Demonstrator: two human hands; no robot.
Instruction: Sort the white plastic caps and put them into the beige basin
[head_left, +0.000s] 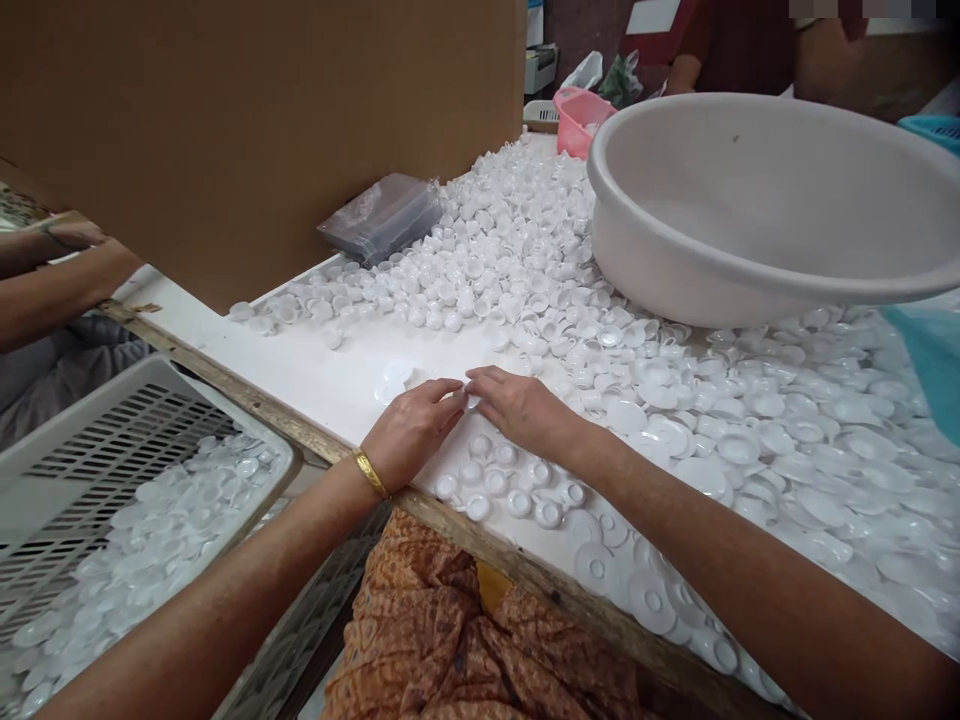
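Between the fingertips of our two hands, just beyond a loose cluster of upturned white cups (495, 482), we have a small white piece (471, 392), mostly covered by the fingers, so we cannot tell whether it is one part or two. Our left hand (415, 425) and right hand (520, 407) meet there, each grip closed on the piece in a light fingertip pinch. We judge the step in hand to be close two-handed work on this single piece, perhaps turning or fitting it. The next move, as we read it, calls for one grip to keep a gentle hold while the other lets go, so that the piece comes down without knocking its neighbours. The cups near our wrists sit base up on the surface (300, 388), and to their right, along the near edge, lie white saucers (651, 600). Just beyond our left hand is another white item (393, 380), too blurred for us to name. Farther out, a broad heap of small white crockery (517, 245) spreads to the far end, with a clear plastic packet (386, 215) at its left side and a large pale basin (675, 272) standing on the right. At near left, below the surface, a slatted crate (281, 450) holds many more white pieces, and past it, at far left, a co-worker's arm (67, 285) shows beside a tall brown panel (262, 130).
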